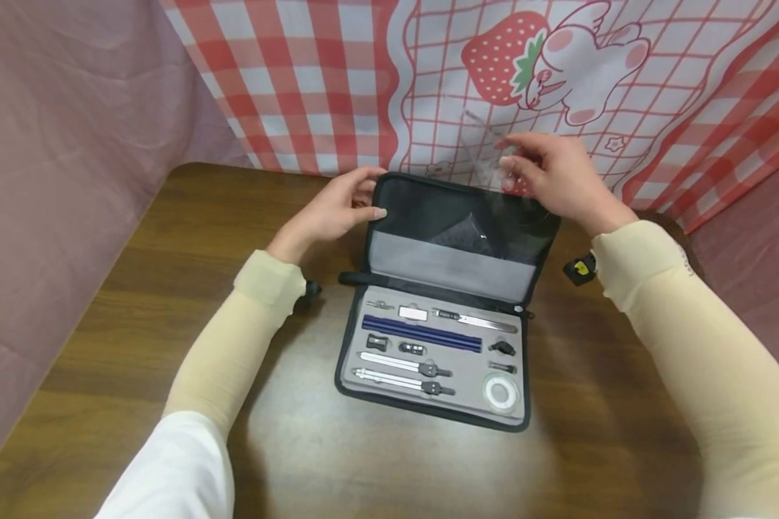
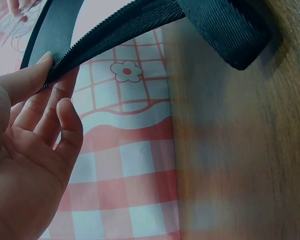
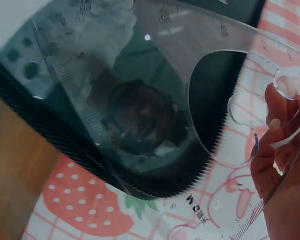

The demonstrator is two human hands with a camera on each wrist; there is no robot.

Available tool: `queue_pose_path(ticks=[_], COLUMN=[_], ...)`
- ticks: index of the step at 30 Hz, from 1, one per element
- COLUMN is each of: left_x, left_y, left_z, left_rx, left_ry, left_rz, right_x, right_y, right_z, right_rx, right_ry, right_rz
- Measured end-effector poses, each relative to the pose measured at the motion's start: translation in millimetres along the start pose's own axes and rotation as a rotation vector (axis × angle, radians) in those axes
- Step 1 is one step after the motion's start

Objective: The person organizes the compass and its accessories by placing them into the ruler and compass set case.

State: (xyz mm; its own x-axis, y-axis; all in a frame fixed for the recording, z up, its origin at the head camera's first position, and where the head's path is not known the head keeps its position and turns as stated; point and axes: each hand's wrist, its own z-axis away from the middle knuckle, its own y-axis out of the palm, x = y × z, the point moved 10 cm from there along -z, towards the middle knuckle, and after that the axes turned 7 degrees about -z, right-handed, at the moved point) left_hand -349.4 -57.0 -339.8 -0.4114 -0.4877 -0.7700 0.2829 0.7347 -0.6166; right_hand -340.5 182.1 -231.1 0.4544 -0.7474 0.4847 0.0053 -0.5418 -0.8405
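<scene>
A black zip case (image 1: 441, 427) lies unfolded on the table, its lid tilted up at the back. My left hand (image 1: 331, 209) pinches the lid's left edge between thumb and fingers; in the left wrist view the thumb (image 2: 32, 75) lies over the zipped rim. Above the lid's right part, my right hand (image 1: 558, 173) holds a clear plastic set square (image 3: 160, 30) with printed scales and round cut-outs. A dark triangular shape (image 1: 461, 234) shows at the lid's pocket; I cannot tell whether it is an object or a reflection.
The grey tray holds two compasses (image 1: 396, 364), dark blue sticks (image 1: 422, 334), a sharpener (image 1: 376, 342), a white eraser (image 1: 412, 313), a metal pen-like tool (image 1: 477, 319) and a round white disc (image 1: 500, 393). Behind the wooden table (image 1: 285, 447) hangs a red-and-white checked cloth (image 1: 298, 79).
</scene>
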Motion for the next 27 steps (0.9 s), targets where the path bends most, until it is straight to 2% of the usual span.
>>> queue_pose_path(ticks=[7,11,14,19,22,27], left_x=[-2.2,-1.5,0.2,0.8,0.2,1.6], left_y=[1.7,1.0,0.9,2.6,3.3,3.0], left_z=[-0.6,-0.9,-1.5,-2.4,-2.8,-2.6], left_rx=[0.001,-0.004,-0.004,0.0,0.002,0.013], left_ry=[0.019,0.013,0.004,-0.01,-0.011,-0.015], left_rz=[0.01,0.003,0.003,-0.002,-0.001,-0.004], right_x=[4.3,19.1,26.6,21.8,21.9,31.0], right_y=[11.4,17.2,20.1,29.9,40.4,53.0], right_z=[4.6,1.0,-2.7,-3.8,-0.7,5.9], right_rx=[0.033,0.091,0.123,0.193,0.22,0.183], right_ry=[-0.047,-0.133,-0.172,-0.137,-0.166,-0.268], right_rz=[-0.01,-0.025,0.011,0.051,0.068,0.099])
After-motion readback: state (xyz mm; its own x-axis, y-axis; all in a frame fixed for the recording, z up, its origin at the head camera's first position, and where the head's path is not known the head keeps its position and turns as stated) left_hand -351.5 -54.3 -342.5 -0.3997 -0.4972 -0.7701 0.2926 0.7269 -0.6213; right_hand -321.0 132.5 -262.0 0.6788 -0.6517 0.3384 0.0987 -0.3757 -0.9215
